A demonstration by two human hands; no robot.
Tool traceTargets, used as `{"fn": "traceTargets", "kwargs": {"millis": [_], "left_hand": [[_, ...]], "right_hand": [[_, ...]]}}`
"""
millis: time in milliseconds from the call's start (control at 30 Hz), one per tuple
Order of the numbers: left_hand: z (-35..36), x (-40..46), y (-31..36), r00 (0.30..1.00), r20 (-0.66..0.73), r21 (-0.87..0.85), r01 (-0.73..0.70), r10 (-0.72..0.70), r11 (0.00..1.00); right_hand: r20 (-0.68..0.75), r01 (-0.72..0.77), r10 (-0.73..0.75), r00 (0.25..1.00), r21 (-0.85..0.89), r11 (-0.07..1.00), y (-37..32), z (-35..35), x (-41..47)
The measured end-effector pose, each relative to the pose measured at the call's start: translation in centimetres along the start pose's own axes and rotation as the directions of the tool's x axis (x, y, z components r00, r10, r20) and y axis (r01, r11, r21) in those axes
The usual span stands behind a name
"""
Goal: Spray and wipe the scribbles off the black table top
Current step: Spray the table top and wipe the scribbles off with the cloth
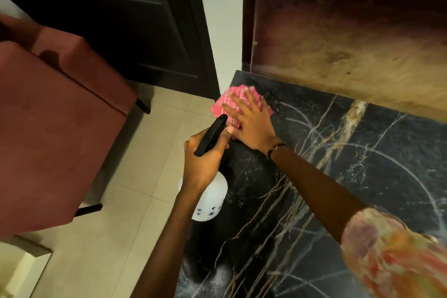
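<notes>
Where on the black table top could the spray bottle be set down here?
The black table top lies bare right of the right forearm, from the wooden panel back toward the near edge. The far-left corner is crowded: the right hand presses the pink cloth there, and the left hand holds the spray bottle beside it.

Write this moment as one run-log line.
right hand: presses pink cloth on table top corner | left hand: holds spray bottle | scribbles: remain

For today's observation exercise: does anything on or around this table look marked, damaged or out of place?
Yes. Pale curved scribbles cross the black table top, unlike its straight veins. The right hand presses a pink cloth at the far corner; the left hand holds a spray bottle.
</notes>
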State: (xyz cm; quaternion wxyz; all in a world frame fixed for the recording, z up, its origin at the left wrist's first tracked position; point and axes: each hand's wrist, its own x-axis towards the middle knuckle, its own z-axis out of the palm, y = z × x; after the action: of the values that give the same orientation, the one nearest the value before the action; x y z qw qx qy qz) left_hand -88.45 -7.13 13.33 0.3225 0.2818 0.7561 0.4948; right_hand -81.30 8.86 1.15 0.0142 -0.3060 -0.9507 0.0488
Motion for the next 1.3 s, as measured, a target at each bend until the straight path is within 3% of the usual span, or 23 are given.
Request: {"fn": "traceTargets", "kwargs": {"millis": [167, 333, 500, 567, 700, 800, 967, 1133, 1300], "left_hand": [[1.6, 0.2, 0.6, 0.999, 0.032, -0.024, 0.023, -0.022, 0.999], [3.0, 0.2, 0.9, 0.998, 0.037, -0.058, 0.052, -0.050, 0.997], [4.2, -0.1, 1.0, 0.999, 0.036, -0.059, 0.038, -0.036, 0.998], [4.6, -0.2, 1.0, 0.999, 0.047, -0.046, 0.018, -0.016, 0.999], [6.1, -0.6, 1.4, 0.997, 0.071, -0.028, -0.009, 0.011, 1.000], [7.2, -0.8, 1.9, 0.996, 0.094, -0.031, 0.014, -0.011, 0.999], [9.0, -1.3, 2.4, 0.994, 0.106, -0.036, 0.017, -0.013, 0.999], [10.1, -2.0, 2.5, 0.994, 0.110, -0.010, -0.006, 0.007, 1.000], [11.6, -2.8, 2.7, 0.990, 0.132, -0.008, -0.050, 0.051, 0.999]], "right_hand": [[-0.052, 0.154, -0.155, 0.987, -0.022, 0.988, 4.0, 0.5, -9.3], [-0.042, -0.093, 0.094, 0.995, 0.008, 0.996, 9.9, -1.2, -5.6], [-0.002, -0.245, 0.245, 0.970, 0.048, 0.968, 8.9, -1.7, 0.3], [0.005, -0.198, 0.198, 0.980, 0.019, 0.980, 7.8, -1.3, -0.4], [-0.014, 0.037, -0.037, 0.999, 0.017, 0.999, 6.3, -0.8, -7.0], [-0.042, 0.083, -0.083, 0.996, 0.005, 0.997, 8.7, -1.0, -12.5], [-0.024, -0.143, 0.144, 0.989, 0.036, 0.989, 15.4, -2.3, -12.1], [0.004, -0.311, 0.311, 0.950, 0.022, 0.950, 15.8, -2.7, -7.0], [-0.031, -0.074, 0.074, 0.997, -0.002, 0.997, 12.0, -1.5, -13.3]]}}
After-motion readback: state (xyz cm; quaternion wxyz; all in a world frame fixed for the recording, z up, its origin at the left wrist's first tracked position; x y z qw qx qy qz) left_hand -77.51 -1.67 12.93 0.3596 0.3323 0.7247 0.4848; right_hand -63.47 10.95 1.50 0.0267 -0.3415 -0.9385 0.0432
